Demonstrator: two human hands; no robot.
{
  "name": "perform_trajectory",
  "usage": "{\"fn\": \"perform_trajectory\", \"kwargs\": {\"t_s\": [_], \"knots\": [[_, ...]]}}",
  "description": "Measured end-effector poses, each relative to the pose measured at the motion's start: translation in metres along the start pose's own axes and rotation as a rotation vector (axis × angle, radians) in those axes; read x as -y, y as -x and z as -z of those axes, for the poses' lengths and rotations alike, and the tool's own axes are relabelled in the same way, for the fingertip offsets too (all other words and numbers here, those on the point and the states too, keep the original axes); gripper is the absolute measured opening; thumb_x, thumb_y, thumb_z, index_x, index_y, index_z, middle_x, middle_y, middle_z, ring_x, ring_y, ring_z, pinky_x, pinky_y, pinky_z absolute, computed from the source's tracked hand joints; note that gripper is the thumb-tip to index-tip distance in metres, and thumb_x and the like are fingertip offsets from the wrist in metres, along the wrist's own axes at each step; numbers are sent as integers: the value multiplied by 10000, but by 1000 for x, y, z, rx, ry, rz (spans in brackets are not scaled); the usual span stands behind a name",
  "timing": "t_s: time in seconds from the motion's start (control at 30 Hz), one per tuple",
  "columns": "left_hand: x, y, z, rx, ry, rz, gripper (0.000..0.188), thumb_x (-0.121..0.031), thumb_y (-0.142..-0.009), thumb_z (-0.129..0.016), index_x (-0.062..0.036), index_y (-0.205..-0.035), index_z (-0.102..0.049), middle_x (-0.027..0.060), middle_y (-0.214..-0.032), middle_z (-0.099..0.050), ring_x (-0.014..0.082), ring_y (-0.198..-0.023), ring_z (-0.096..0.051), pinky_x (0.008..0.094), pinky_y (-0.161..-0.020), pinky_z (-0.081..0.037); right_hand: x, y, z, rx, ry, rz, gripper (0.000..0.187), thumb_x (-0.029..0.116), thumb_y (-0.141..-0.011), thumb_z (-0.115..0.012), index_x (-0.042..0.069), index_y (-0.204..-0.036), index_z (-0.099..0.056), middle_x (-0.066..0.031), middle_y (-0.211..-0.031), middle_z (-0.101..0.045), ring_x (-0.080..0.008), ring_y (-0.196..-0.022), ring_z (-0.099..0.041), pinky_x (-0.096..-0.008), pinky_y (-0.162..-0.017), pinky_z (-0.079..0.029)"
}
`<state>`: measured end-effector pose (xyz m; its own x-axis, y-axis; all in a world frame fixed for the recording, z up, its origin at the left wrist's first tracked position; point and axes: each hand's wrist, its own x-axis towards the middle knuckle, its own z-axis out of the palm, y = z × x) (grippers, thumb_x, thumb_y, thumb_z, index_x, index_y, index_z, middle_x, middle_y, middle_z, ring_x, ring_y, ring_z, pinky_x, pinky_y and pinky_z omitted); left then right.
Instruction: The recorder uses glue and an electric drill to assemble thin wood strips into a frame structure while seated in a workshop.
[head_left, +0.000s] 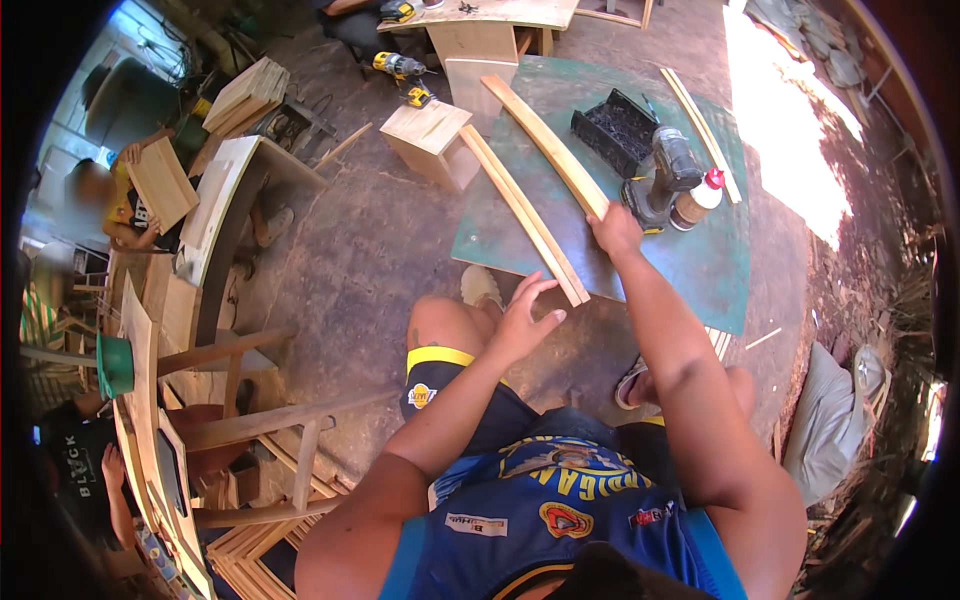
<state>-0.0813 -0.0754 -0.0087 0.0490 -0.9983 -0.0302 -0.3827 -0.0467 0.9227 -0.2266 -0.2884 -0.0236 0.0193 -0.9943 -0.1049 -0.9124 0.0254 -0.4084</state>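
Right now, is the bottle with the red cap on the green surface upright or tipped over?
Upright: the bottle stands base-down on the green surface, with its red cap uppermost.

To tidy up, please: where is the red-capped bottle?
In the head view, the bottle is on the green surface, right of the right hand, beside the cordless tool.

Looking steeply down from a head-worn spot, the left one of a pair, and facing forward past the wearer's blue jersey (590, 505)! Seeing the jersey and bare arms (690, 380) from very close, picking up the green counter (695, 275) a little farther out, sweeping wide to the co-workers (85, 470) far left, bending straight edges toward a dark round rim.
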Motion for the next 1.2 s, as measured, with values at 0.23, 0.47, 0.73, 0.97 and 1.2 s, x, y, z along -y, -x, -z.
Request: {"fn": "perform_trajectory", "kwargs": {"t_s": [0.23,0.47,0.73,0.97,1.2], "knots": [[33,8,16,38,-94,-99,538,-220,-842,-677,-108,-1323,-463,165,-1448,-341,299,-1313,-387,416,-992,-413,-12,47,19,-66,-62,66,407,335,-796,-701,12,-1013,-584,-186,-1070,-612,-352,-1015,-592,-427,-841,-479],[37,-21,10,-1,655,242,640,-330,-939,-562,-28,-1423,-272,180,-1404,-390,278,-1241,-461,390,-970,-431,-64,197,47,-25,-286,212,435,273,-778,-726,21,-1093,-563,-180,-1009,-607,-373,-935,-595,-414,-791,-478],[21,-5,19,-40,1234,260,374,-248,-1011,-391,-52,-1325,-338,220,-1272,-510,311,-1163,-531,452,-980,-444,-57,243,37,86,-208,340,458,320,-769,-715,61,-1114,-560,-146,-999,-591,-356,-919,-599,-445,-771,-491],[40,-10,37,78,1108,245,475,-141,-974,-459,-113,-1417,-289,213,-1296,-511,291,-1166,-538,459,-983,-450,-49,223,28,48,-187,440,428,192,-726,-751,35,-1073,-557,-168,-981,-567,-369,-944,-554,-433,-818,-454],[40,-17,38,210,909,291,543,-125,-949,-513,-73,-1439,-284,133,-1192,-574,253,-1077,-591,388,-901,-498,-28,213,18,41,-360,331,406,200,-721,-769,8,-1035,-598,-179,-974,-561,-373,-938,-549,-413,-825,-452]]}}
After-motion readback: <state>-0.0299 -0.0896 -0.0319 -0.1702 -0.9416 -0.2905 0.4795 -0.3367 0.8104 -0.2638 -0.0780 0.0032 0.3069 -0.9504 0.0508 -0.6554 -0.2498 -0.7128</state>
